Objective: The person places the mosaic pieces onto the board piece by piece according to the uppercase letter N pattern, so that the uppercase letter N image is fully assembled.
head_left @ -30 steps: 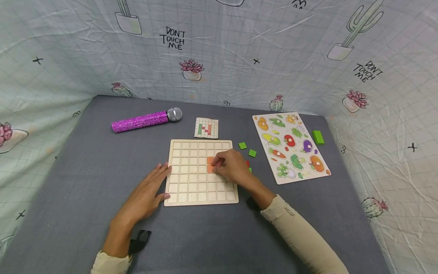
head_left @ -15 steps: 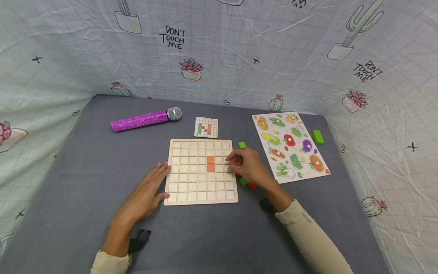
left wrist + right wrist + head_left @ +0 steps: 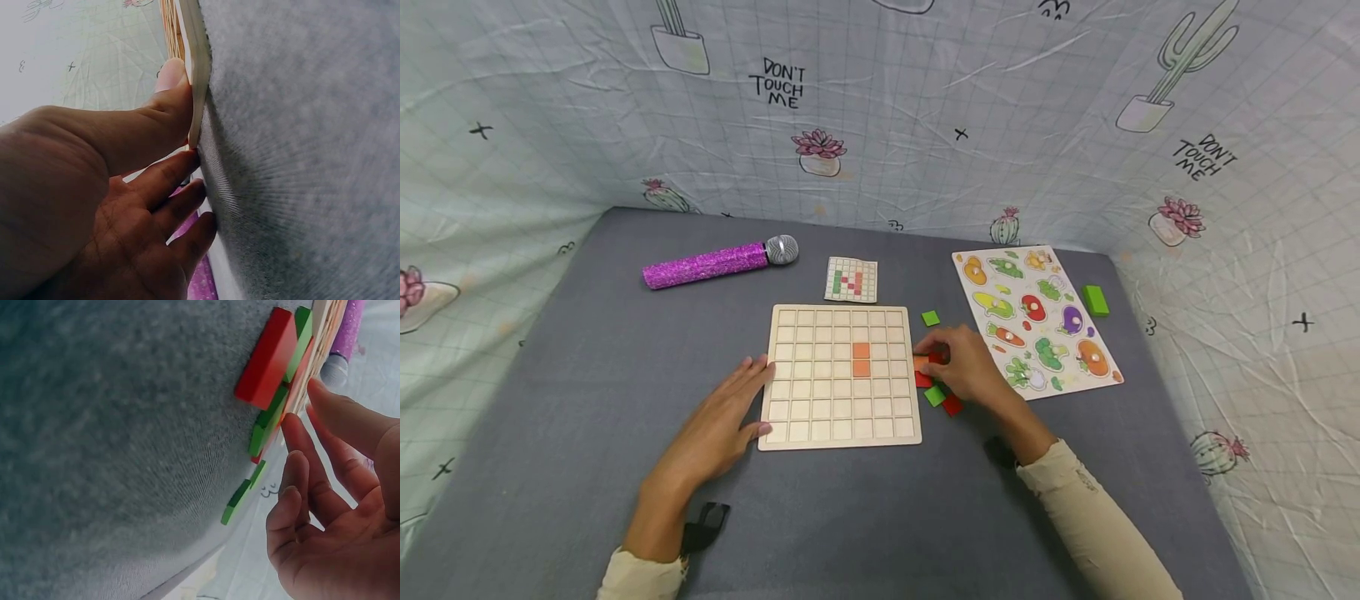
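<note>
In the head view a wooden grid board (image 3: 820, 417) lies flat, with two orange square tiles (image 3: 861, 360) in adjoining cells of one column. My left hand (image 3: 718, 425) rests at the board's left side, fingers extended. Its thumb lies on the board's edge (image 3: 199, 69) in the left wrist view. To the right of the board my right hand (image 3: 962, 365) reaches over loose tiles, thumb and forefinger apart around an orange tile (image 3: 921, 364). Nothing shows lifted between its fingertips. Red tiles (image 3: 267, 359) and green tiles (image 3: 269, 422) lie beside that hand, some partly hidden.
Behind the board lies a small pattern card (image 3: 852, 279). A purple glitter microphone (image 3: 718, 264) is at the back left. On the right are a vegetable puzzle board (image 3: 1033, 308) and a green block (image 3: 1096, 300). A single green tile (image 3: 931, 318) sits near the board's upper right.
My right hand has left the orange tiles on the board and moved right to the loose pieces, uncovering both orange tiles. The left hand stays where it was.
</note>
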`<state>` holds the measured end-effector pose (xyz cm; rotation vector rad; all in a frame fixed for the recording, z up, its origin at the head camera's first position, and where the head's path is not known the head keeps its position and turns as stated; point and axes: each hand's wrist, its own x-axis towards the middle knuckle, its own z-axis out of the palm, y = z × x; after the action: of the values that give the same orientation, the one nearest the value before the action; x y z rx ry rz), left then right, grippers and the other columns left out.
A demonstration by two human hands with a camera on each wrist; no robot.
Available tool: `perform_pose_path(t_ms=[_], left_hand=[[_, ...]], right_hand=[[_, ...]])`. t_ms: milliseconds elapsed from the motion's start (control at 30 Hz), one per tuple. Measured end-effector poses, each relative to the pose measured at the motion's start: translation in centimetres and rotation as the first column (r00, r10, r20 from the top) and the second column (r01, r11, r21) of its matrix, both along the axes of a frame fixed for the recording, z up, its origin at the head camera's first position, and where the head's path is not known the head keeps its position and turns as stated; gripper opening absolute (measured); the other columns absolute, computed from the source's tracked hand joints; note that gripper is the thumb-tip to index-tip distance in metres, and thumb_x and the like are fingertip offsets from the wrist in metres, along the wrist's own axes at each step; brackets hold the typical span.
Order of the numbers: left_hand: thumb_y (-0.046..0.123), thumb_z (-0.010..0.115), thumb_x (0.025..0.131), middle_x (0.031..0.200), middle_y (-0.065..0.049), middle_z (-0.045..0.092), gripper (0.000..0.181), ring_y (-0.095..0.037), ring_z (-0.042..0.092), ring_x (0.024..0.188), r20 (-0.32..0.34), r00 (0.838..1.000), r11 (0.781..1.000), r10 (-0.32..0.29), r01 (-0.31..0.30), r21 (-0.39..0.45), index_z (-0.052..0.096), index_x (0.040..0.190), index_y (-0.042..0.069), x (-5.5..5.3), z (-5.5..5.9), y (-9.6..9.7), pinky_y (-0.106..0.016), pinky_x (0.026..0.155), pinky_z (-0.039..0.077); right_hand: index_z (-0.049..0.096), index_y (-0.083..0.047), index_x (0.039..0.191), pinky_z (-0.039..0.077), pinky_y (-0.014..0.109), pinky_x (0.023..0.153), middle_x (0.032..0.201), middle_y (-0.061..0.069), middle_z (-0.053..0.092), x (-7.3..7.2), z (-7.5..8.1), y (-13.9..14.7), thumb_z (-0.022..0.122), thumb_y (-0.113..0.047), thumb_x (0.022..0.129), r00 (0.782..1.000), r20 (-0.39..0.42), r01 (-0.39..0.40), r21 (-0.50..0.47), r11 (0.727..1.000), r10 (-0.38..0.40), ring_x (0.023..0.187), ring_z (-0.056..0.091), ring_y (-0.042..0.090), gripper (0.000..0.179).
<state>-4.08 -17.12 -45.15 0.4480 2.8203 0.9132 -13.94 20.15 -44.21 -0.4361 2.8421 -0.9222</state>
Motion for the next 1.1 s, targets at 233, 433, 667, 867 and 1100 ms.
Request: perform_pose_path(t_ms=[233,433,667,867,1100], left_hand=[[0.005,0.081,0.091,0.173,-0.019,0.033,0.085,-0.045,0.024,0.162,0.007,1.000,1.000,0.004,-0.004,-0.001,0.037,0.164,0.000,0.1,0.1,0.1,-0.067,0.127,0.027],[0.005,0.081,0.091,0.174,-0.019,0.032,0.085,-0.045,0.023,0.163,0.011,1.000,1.000,0.008,-0.008,0.001,0.036,0.164,0.000,0.2,0.1,0.2,-0.067,0.127,0.027],[0.004,0.081,0.091,0.173,-0.019,0.032,0.086,-0.045,0.024,0.163,0.012,1.000,1.000,0.010,-0.010,0.002,0.037,0.164,0.000,0.2,0.1,0.2,-0.067,0.127,0.026],[0.004,0.081,0.091,0.174,-0.020,0.032,0.085,-0.046,0.023,0.162,0.012,1.000,1.000,0.008,-0.008,0.006,0.036,0.164,0.000,0.2,0.0,0.1,-0.067,0.127,0.026],[0.004,0.081,0.091,0.174,-0.020,0.032,0.085,-0.046,0.024,0.162,0.007,1.000,1.000,0.010,-0.010,0.007,0.036,0.164,0.001,0.2,-0.1,0.1,-0.067,0.127,0.026]], right_hand=[[0.082,-0.014,0.104,0.048,0.033,0.075,0.101,0.004,0.076,-0.4,-0.6,-0.3,0.089,-0.009,0.087,1.000,-0.015,-0.006,0.022,1.000,0.006,0.088,0.061,0.021,0.019],[0.082,-0.012,0.101,0.050,0.031,0.071,0.091,0.004,0.072,-0.6,-0.4,-0.2,0.089,-0.010,0.086,1.000,0.002,-0.016,0.015,1.000,0.016,0.081,0.061,0.019,0.017],[0.079,-0.012,0.092,0.049,0.030,0.065,0.079,0.001,0.068,-0.7,0.0,0.1,0.091,-0.014,0.085,1.000,-0.011,-0.015,-0.014,1.000,0.015,0.071,0.059,0.015,0.014],[0.077,-0.014,0.088,0.048,0.030,0.061,0.074,-0.001,0.067,-0.4,0.7,0.0,0.092,-0.015,0.084,0.999,-0.043,0.014,-0.051,0.999,-0.016,0.066,0.059,0.014,0.015],[0.076,-0.016,0.091,0.049,0.031,0.066,0.083,0.000,0.069,0.6,1.0,-1.0,0.090,-0.014,0.086,0.999,-0.021,0.048,-0.058,0.997,-0.050,0.077,0.059,0.017,0.015]])
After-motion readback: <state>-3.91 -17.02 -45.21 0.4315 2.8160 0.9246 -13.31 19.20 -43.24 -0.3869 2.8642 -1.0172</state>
